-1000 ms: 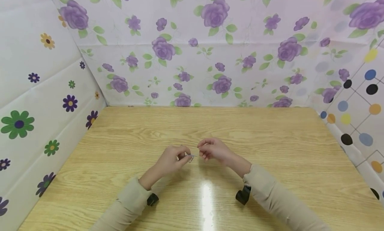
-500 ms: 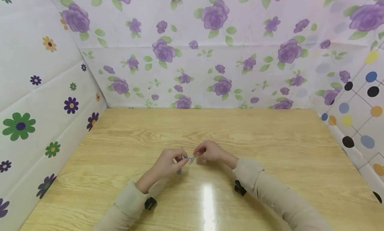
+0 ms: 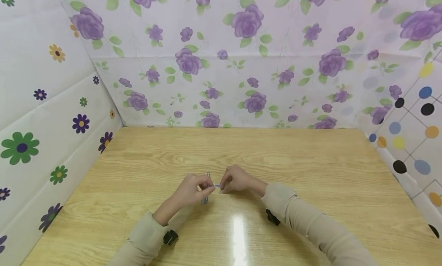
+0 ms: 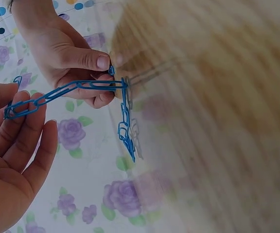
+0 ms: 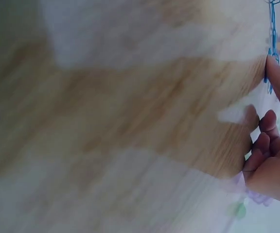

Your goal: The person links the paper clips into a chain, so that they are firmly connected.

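Observation:
A chain of linked blue paper clips [image 4: 57,92] runs from the fingers of my left hand [image 3: 192,190]. In the left wrist view the thumb and fingertips pinch its end, where one loose-hanging clip [image 4: 17,80] sticks up. The chain's far part [image 4: 125,121] bends and lies on the table, its reflection beside it. My right hand [image 3: 238,179] faces the left one, thumb and forefinger together on a small blue paper clip [image 4: 112,70], mostly hidden by the fingers. In the right wrist view, part of the chain [image 5: 273,29] shows past the right hand [image 5: 276,141].
The glossy wooden table [image 3: 293,154] spreads around both hands, with a bright light reflection in front. Flower-patterned cloth [image 3: 224,85] stands behind it, with patterned sheets on both sides. A black wrist camera [image 3: 170,237] sits under the left sleeve, another [image 3: 272,217] under the right.
My right hand has moved left and slightly down, its fingers closing on the clip beside the left fingertips. My left hand has drifted slightly left and down, and more of the chain shows below it.

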Tool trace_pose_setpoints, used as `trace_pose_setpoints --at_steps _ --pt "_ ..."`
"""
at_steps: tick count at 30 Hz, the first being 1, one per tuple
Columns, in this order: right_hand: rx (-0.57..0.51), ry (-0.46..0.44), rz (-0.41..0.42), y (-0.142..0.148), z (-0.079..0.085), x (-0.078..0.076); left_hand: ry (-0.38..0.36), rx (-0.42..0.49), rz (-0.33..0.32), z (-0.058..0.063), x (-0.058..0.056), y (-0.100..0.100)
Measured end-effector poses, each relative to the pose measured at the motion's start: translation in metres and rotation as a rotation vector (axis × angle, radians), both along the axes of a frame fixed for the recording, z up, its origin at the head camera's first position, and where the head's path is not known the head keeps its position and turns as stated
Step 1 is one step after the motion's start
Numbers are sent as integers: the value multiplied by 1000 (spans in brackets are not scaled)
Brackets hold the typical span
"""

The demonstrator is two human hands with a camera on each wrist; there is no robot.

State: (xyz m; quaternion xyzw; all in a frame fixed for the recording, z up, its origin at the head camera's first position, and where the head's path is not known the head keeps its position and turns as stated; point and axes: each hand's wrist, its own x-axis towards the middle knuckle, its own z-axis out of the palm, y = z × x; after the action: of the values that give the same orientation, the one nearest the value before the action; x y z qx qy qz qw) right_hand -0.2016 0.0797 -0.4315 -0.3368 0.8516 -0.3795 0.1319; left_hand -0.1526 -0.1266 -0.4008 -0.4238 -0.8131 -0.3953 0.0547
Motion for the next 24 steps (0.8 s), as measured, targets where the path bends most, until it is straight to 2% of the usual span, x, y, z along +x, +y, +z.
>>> trace_pose_setpoints --at_steps 4,11,16,22,24 --pt "29 -20 -19 -1 -1 1 -10 -5 2 1 1 0" --pt "37 -25 21 5 6 5 -49 -6 12 4 1 1" --pt "70 -73 -9 7 7 7 -69 -16 23 6 1 1" --pt "123 35 -3 10 2 8 -83 -28 33 7 1 1" --pt "121 47 -8 12 3 8 -82 -26 35 7 0 2"
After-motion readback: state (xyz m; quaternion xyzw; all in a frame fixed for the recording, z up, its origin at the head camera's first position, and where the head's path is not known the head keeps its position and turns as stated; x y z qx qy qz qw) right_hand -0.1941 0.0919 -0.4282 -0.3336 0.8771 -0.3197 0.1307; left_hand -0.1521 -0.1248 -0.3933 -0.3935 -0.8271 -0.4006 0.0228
